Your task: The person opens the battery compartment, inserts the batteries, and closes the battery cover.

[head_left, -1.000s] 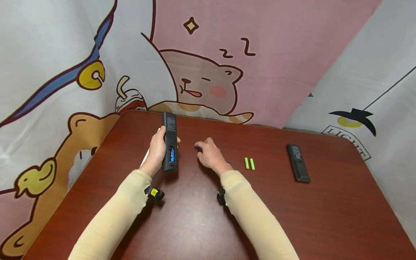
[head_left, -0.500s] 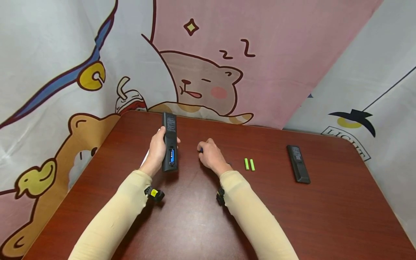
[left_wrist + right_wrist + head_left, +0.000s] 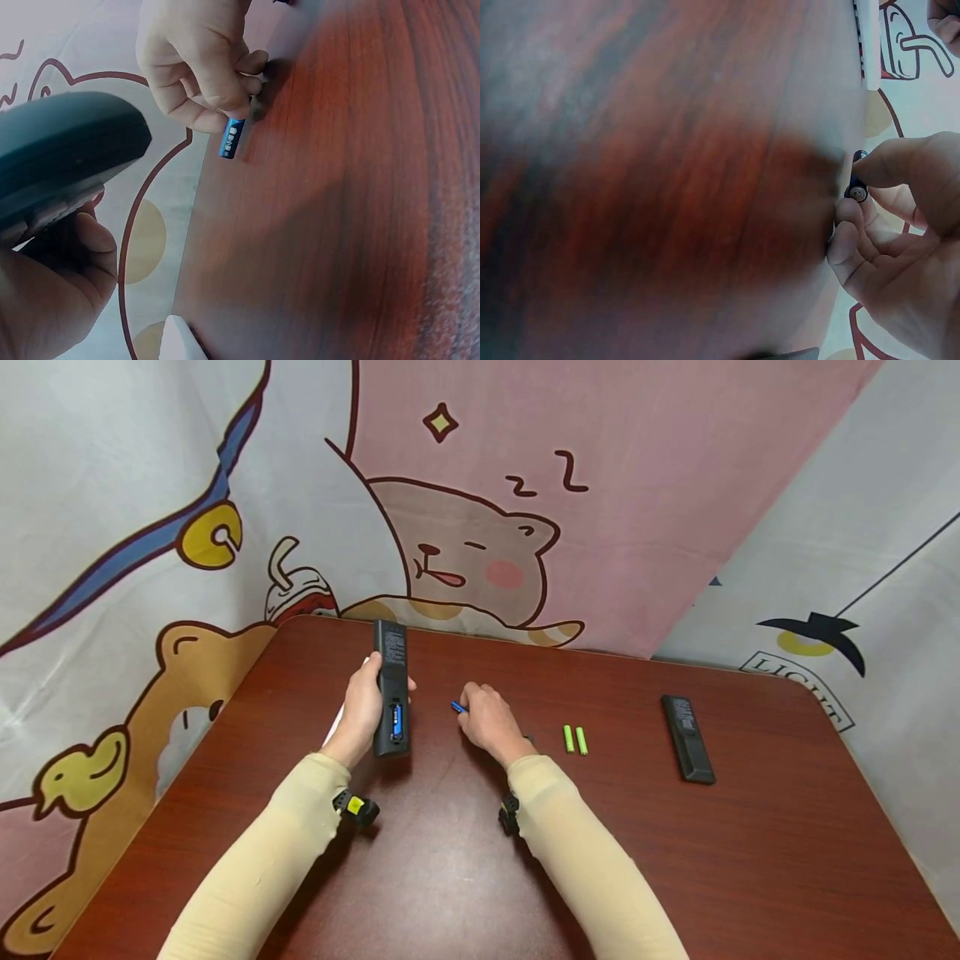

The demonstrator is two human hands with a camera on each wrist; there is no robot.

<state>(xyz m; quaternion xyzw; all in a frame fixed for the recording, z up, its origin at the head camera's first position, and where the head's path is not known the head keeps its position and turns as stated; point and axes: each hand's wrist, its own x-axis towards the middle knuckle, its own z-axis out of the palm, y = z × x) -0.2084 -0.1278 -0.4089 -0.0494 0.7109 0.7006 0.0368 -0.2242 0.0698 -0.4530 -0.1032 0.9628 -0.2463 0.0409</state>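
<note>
A black remote control [image 3: 392, 672], back side up, is gripped in my left hand [image 3: 360, 706] at the left of the table. Its battery compartment is uncovered, and a blue battery [image 3: 397, 722] lies inside. To the right, my right hand [image 3: 491, 720] pinches another blue battery [image 3: 457, 707] between thumb and fingers, low over the table. In the left wrist view this battery [image 3: 232, 139] sticks out from the fingertips. The right wrist view shows one end of the battery [image 3: 857, 193]. Whether it touches the table I cannot tell.
Two green batteries [image 3: 575, 739] lie side by side right of my right hand. Farther right rests a second black remote [image 3: 687, 739]. A white object [image 3: 335, 724] is mostly hidden behind my left hand. A small dark piece [image 3: 530, 739] shows beside my right wrist. Printed cloth [image 3: 465, 552] hangs behind the table.
The battery in my right hand has turned, so more of its blue side now shows beyond the fingers. My left hand and the remote control stay in place.
</note>
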